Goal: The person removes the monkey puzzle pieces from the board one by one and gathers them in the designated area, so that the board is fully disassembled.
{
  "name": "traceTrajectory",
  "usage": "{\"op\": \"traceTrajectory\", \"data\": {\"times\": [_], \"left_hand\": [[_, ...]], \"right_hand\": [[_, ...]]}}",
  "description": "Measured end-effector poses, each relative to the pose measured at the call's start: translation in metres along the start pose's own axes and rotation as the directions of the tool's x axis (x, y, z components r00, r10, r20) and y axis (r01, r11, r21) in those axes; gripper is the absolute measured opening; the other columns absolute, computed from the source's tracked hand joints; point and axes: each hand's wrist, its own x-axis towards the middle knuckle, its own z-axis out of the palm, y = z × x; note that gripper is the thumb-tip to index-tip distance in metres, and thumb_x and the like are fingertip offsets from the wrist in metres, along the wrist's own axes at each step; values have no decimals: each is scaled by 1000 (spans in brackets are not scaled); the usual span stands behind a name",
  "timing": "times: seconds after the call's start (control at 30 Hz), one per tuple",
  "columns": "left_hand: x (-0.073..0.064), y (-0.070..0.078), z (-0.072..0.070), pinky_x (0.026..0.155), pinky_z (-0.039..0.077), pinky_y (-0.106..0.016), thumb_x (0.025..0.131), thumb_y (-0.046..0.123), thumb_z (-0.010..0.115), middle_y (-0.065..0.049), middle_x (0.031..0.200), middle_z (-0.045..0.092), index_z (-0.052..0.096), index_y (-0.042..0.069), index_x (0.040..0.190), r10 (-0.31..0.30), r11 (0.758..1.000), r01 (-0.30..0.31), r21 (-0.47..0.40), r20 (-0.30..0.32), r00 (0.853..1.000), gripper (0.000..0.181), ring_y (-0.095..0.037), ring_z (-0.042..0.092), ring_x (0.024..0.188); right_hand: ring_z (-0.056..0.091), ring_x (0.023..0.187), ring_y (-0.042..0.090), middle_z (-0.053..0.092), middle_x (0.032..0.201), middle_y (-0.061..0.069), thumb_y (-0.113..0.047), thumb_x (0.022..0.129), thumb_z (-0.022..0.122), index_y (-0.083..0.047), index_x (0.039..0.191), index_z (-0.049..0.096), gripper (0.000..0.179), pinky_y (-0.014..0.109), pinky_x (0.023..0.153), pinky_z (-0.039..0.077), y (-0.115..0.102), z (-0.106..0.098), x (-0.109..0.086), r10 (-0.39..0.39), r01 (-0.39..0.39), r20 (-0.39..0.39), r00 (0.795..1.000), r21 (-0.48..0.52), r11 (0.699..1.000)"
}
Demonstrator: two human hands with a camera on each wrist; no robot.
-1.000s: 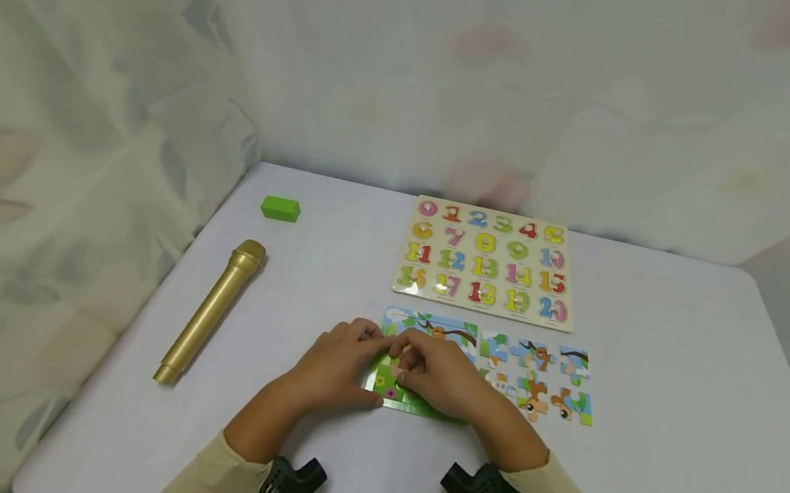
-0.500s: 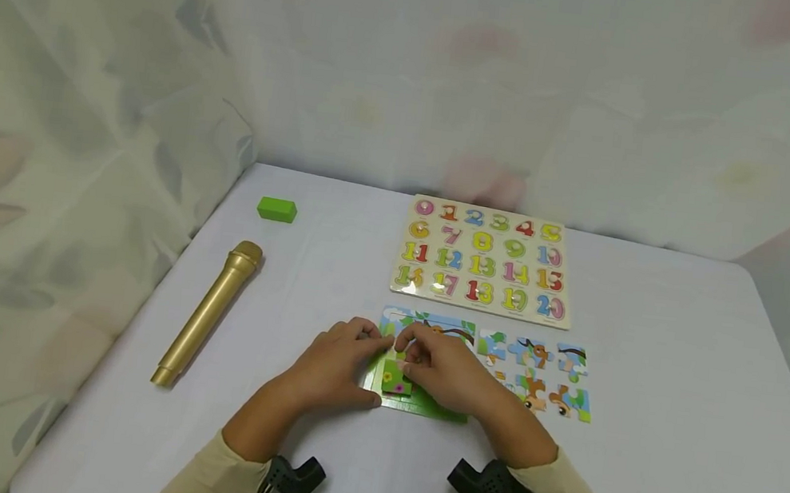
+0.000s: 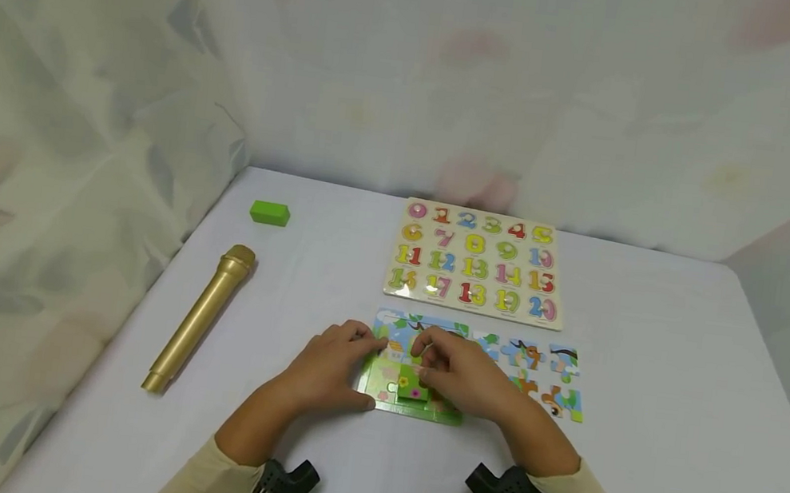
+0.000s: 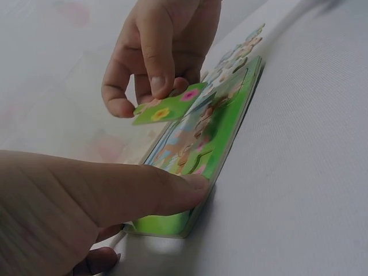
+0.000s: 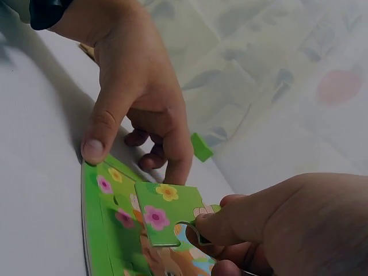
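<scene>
My right hand [image 3: 468, 373] pinches a green puzzle piece [image 5: 164, 213] printed with a pink and a yellow flower. In the left wrist view the piece hangs tilted above the puzzle board [image 4: 230, 132], thumb on its face and fingers behind. My left hand [image 3: 331, 368] rests at the board's left edge; its thumb [image 4: 172, 192] lies straight on the green border, and the other fingers are farther up that side. The green and blue board [image 3: 378, 402] carries a picture with flowers, partly covered by my right hand and the piece.
Several loose puzzle pieces [image 3: 563, 362] lie right of the board, some behind my right hand. Farther back is a number board [image 3: 477, 263]. A gold microphone [image 3: 201, 318] and a green block [image 3: 270, 213] lie on the left. Floral cloth [image 3: 89, 126] borders the white table.
My right hand has shifted a little to the right across the board with the flowered piece, uncovering the board's lower left part. The left hand stays at the board's edge.
</scene>
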Motion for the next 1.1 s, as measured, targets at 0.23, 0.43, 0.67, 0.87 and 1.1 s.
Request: {"op": "traceTrajectory", "data": {"times": [0.23, 0.43, 0.67, 0.87, 1.1], "left_hand": [[0, -1, -1, 99, 45, -50, 72, 34, 100, -2, 138, 56, 65, 18, 149, -9, 1000, 9, 12, 5, 1000, 86, -26, 52, 122], [0, 1, -2, 99, 45, -50, 72, 32, 100, -2, 138, 56, 66, 17, 148, -23, 1000, 23, 11, -3, 1000, 85, -26, 53, 122], [0, 2, 0, 99, 45, -49, 71, 30, 101, -2, 137, 57, 66, 16, 147, -25, 1000, 25, 5, -3, 1000, 85, -26, 52, 122], [0, 2, -1, 98, 44, -49, 71, 29, 101, -3, 137, 56, 66, 16, 147, -32, 999, 32, 0, 2, 999, 85, -26, 52, 122], [1, 2, -1, 98, 44, -49, 71, 30, 101, -4, 137, 56, 66, 16, 147, -24, 1000, 24, -3, 4, 1000, 85, -26, 52, 121]], "right_hand": [[55, 72, 14, 64, 93, -6, -13, 102, 71, -18, 119, 66, 18, 29, 64, 47, 11, -7, -13, 13, -14, -37, 999, -22, 1000], [53, 73, 14, 64, 91, -7, -12, 101, 71, -20, 116, 67, 17, 29, 66, 44, 17, -11, -24, 10, -13, -65, 998, -37, 999], [54, 74, 14, 65, 90, -7, -12, 101, 73, -21, 115, 67, 18, 29, 67, 45, 24, -15, -38, 33, -36, -83, 996, -44, 998], [56, 75, 13, 64, 90, -7, -15, 101, 74, -20, 115, 66, 17, 28, 68, 48, 31, -19, -50, 39, -44, -100, 994, -42, 998], [52, 74, 10, 61, 90, -6, -11, 99, 75, -21, 113, 67, 19, 26, 67, 45, 45, -23, -67, 32, -37, -126, 991, -36, 999]]}}
